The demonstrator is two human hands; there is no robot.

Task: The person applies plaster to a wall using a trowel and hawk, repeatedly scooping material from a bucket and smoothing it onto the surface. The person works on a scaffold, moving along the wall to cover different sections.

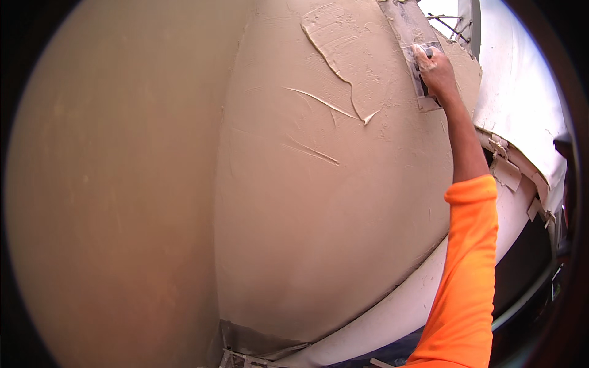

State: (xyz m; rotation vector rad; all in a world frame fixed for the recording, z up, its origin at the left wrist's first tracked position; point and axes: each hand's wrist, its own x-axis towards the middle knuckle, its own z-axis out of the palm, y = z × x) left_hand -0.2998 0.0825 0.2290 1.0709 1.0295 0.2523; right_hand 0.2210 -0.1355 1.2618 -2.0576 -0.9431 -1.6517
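My right hand (437, 72), at the end of an orange sleeve, grips a plastering trowel (423, 101) by its handle near the top right. The trowel's long, plaster-smeared blade lies against the plastered wall (307, 233), close to that wall's right edge. To the left of the blade is a patch of thicker wet plaster (343, 43) with a raised ridge along its lower border. A few thin ridges and scratches mark the surface below the patch. My left hand is out of view.
Another plastered wall (123, 184) meets this one at a vertical inside corner on the left. A pale curved band (368, 325) runs along the bottom. White sheeting (515, 92) and broken, plaster-caked pieces (506, 172) are at the right; metal bars (457, 27) show at the top right.
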